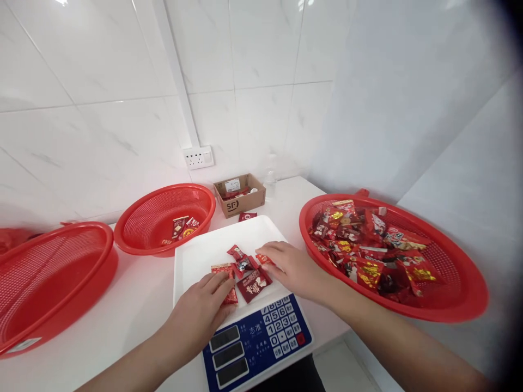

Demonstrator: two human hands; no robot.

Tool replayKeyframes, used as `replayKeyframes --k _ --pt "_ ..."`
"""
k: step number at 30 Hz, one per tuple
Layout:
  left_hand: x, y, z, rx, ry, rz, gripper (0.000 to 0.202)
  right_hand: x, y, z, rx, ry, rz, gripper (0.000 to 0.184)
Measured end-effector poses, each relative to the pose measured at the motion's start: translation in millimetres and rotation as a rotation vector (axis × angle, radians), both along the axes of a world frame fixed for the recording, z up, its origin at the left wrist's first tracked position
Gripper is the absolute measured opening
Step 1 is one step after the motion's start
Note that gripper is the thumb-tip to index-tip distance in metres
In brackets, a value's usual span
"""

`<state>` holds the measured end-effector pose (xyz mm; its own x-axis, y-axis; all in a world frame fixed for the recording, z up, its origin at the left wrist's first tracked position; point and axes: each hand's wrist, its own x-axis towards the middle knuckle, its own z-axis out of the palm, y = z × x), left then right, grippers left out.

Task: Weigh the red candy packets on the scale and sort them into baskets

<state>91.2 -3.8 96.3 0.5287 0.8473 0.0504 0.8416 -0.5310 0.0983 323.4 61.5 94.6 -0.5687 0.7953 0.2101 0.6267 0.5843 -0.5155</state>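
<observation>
On the white pan (196, 245) of a digital scale lie several red wrapped snack packets. My left hand (203, 305) has its fingers curled over a red and gold snack packet (223, 268) and its thumb along the near side; much of the packet is hidden. At the right of the pan, my right hand (292, 270) holds a small orange-red packet (263, 259) by its fingertips. Between the hands are a dark red flat packet (254, 284) and a twist-wrapped candy (244, 265). The scale's blue keypad panel (257, 343) faces me, its displays dark.
A red basket (457, 294) heaped with packets stands at the right. To the left are a red basket (163, 197) with a few packets and another red basket (81, 288). Behind the scale sit a cardboard box (247, 204), a clear bottle (271, 174) and a loose packet (247, 216).
</observation>
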Motion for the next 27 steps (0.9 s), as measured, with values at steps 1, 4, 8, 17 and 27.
replayKeyframes --k 1,4,8,17,27 --pt "1 1 0.0 0.004 -0.007 -0.006 0.032 -2 -3 0.3 -0.003 -0.02 0.024 0.029" --pt "5 5 2.1 -0.004 -0.019 -0.008 0.027 -10 -13 2.8 0.008 -0.05 0.114 0.029" --pt "10 8 8.7 -0.011 -0.054 0.067 0.031 -14 -22 9.8 -0.016 -0.015 0.225 0.03" --pt "8 26 1.2 -0.112 -0.018 -0.157 0.067 0 -37 -4.0 0.051 0.013 0.046 0.036" --pt "-6 17 -7.9 -0.194 -0.045 -0.133 0.062 -5 -48 -11.4 0.048 -0.084 0.067 0.034"
